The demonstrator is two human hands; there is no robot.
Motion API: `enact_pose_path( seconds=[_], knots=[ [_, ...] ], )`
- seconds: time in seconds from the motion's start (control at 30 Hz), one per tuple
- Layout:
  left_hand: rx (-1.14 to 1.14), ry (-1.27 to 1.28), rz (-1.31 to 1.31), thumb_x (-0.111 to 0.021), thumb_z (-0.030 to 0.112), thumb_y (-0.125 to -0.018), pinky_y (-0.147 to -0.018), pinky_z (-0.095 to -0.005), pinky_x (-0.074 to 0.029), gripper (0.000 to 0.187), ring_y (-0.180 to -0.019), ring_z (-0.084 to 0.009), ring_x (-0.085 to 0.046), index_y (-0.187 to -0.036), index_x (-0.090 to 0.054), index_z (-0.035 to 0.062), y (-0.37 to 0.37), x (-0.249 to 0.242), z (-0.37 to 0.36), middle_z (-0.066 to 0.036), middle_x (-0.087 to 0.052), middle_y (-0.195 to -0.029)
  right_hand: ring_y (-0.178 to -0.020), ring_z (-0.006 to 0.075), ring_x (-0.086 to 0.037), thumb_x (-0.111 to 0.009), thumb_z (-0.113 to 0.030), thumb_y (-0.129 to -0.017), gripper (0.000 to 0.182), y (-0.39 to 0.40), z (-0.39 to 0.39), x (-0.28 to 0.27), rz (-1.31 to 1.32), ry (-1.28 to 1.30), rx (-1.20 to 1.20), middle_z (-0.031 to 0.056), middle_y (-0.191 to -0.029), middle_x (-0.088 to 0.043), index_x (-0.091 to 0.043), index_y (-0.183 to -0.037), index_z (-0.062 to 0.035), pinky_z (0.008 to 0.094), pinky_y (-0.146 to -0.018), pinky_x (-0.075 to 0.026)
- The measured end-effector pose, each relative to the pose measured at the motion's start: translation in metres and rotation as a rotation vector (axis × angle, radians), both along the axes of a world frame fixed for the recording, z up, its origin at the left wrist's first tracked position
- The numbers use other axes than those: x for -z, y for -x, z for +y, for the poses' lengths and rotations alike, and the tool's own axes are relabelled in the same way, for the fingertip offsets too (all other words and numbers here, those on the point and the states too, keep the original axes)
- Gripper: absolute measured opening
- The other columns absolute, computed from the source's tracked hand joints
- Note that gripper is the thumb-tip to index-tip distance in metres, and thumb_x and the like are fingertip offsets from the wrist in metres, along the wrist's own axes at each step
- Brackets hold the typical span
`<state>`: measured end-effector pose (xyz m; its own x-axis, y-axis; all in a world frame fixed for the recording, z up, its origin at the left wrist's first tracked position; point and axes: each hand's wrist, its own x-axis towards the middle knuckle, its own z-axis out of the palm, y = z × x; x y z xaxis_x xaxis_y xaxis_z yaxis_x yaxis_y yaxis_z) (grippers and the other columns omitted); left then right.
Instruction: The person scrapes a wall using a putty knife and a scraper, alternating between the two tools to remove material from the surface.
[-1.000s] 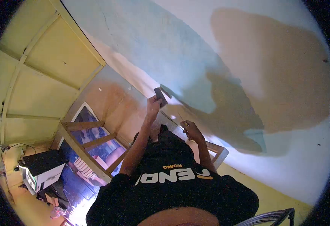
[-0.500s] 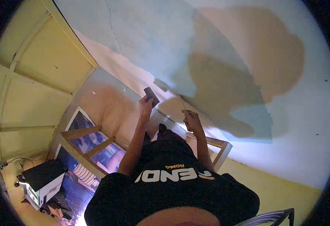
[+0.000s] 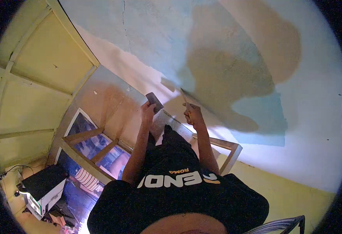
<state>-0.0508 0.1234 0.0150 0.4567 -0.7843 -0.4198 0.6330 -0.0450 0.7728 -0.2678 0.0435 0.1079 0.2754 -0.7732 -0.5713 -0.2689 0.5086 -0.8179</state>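
Fingers of my left hand [image 3: 148,111] grip a dark flat rectangular plate [image 3: 154,101], held up in front of the wall. To its right, my right hand [image 3: 193,115] is closed around the handle of a thin, light-coloured tool [image 3: 184,95]. The tool's tip points up toward the wall [image 3: 249,119], and whether it touches the surface is unclear. Pale blue and whitish patches cover this wall, with a thin crack near the top. Shadows of my head, arms and tools fall across it.
A wooden frame with crossbars [image 3: 86,160] stands at the lower left, and another wooden frame part [image 3: 229,156] is beside my right arm. Behind are a picture panel [image 3: 86,121] and a black-topped white device [image 3: 44,189]. Yellow panels [image 3: 34,93] line the left.
My right hand has moved slightly up and left, and its tool shows more clearly. My left hand with the plate has shifted a little left. The view has tilted slightly.
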Motion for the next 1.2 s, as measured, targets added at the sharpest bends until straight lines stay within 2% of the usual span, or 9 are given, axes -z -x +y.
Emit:
enact_pose_path(
  seconds=[0.2,0.37,0.5,0.6,0.77,0.97,1.1,1.17,1.2],
  knots=[
    [0.083,-0.014,0.026,-0.056,-0.001,-0.085,-0.074,-0.0278,-0.054,0.022,-0.078,-0.0146,-0.066,-0.105,-0.065,-0.0032,-0.005,0.005,0.004,-0.007,-0.068,-0.091,-0.037,0.0069,-0.038,-0.056,-0.041,-0.096,0.043,0.002,0.006,-0.005,-0.029,-0.047,0.060,0.0001,-0.059,-0.046,-0.060,-0.116,-0.0024,0.0222,-0.032,-0.027],
    [0.162,0.046,0.024,-0.055,-0.003,-0.086,-0.079,-0.0302,-0.054,0.025,-0.082,-0.0157,-0.066,-0.109,-0.065,-0.0031,0.000,0.001,0.005,-0.007,-0.068,-0.095,-0.038,0.0071,-0.038,-0.056,-0.043,-0.096,0.046,-0.038,0.008,0.006,-0.118,-0.066,0.090,0.0000,-0.059,-0.045,-0.059,-0.116,-0.0018,0.0222,-0.033,-0.027],
    [0.228,-0.022,-0.060,-0.054,-0.003,-0.087,-0.081,-0.0316,-0.054,0.025,-0.084,-0.0169,-0.066,-0.111,-0.064,-0.0040,-0.005,-0.004,0.006,-0.008,-0.069,-0.097,-0.038,0.0071,-0.037,-0.056,-0.044,-0.096,0.047,-0.026,0.006,0.006,-0.051,-0.046,0.053,-0.0005,-0.059,-0.044,-0.057,-0.118,-0.0025,0.0225,-0.033,-0.027],
    [0.237,0.052,-0.002,-0.054,-0.003,-0.088,-0.081,-0.0314,-0.054,0.025,-0.084,-0.0168,-0.066,-0.110,-0.064,-0.0047,-0.005,0.003,0.003,-0.008,-0.069,-0.097,-0.037,0.0074,-0.036,-0.057,-0.045,-0.095,0.049,-0.039,-0.005,0.007,-0.080,-0.051,0.038,-0.0005,-0.059,-0.044,-0.057,-0.118,-0.0028,0.0226,-0.034,-0.027],
    [0.243,0.022,0.016,-0.054,-0.001,-0.088,-0.079,-0.0307,-0.054,0.023,-0.082,-0.0161,-0.066,-0.108,-0.064,-0.0041,-0.003,-0.023,0.002,-0.007,-0.069,-0.094,-0.037,0.0076,-0.036,-0.060,-0.045,-0.093,0.048,-0.036,0.007,0.021,-0.148,-0.076,0.114,-0.0004,-0.059,-0.045,-0.057,-0.117,-0.0028,0.0226,-0.035,-0.027],
    [0.282,-0.013,-0.019,-0.054,0.001,-0.088,-0.079,-0.0313,-0.054,0.025,-0.082,-0.0170,-0.066,-0.111,-0.063,-0.0033,-0.011,0.004,0.004,-0.007,-0.068,-0.097,-0.036,0.0084,-0.036,-0.058,-0.044,-0.094,0.044,-0.061,-0.004,0.027,-0.157,-0.104,0.072,0.0004,-0.057,-0.044,-0.058,-0.114,-0.0042,0.0238,-0.033,-0.027],
    [0.207,-0.011,0.049,-0.055,0.001,-0.088,-0.079,-0.0319,-0.055,0.025,-0.082,-0.0177,-0.066,-0.112,-0.062,-0.0030,-0.021,-0.004,0.008,-0.008,-0.068,-0.098,-0.036,0.0086,-0.037,-0.055,-0.041,-0.096,0.040,-0.056,0.004,-0.003,-0.213,-0.142,0.131,0.0003,-0.056,-0.043,-0.057,-0.113,-0.0047,0.0239,-0.032,-0.026],
    [0.196,0.028,0.072,-0.055,0.001,-0.088,-0.079,-0.0323,-0.055,0.024,-0.083,-0.0176,-0.066,-0.111,-0.063,-0.0028,-0.018,-0.006,0.008,-0.008,-0.068,-0.098,-0.036,0.0088,-0.037,-0.054,-0.041,-0.097,0.040,-0.051,-0.016,0.080,-0.194,0.396,-0.129,0.0004,-0.056,-0.042,-0.056,-0.114,-0.0052,0.0239,-0.032,-0.026],
    [0.187,0.050,0.084,-0.054,0.001,-0.088,-0.079,-0.0324,-0.055,0.024,-0.083,-0.0175,-0.066,-0.110,-0.063,-0.0028,-0.016,-0.006,0.006,-0.008,-0.068,-0.098,-0.036,0.0089,-0.037,-0.053,-0.041,-0.097,0.040,-0.055,-0.017,0.085,-0.191,0.394,-0.126,0.0003,-0.056,-0.042,-0.056,-0.115,-0.0053,0.0240,-0.032,-0.026]
  ],
)
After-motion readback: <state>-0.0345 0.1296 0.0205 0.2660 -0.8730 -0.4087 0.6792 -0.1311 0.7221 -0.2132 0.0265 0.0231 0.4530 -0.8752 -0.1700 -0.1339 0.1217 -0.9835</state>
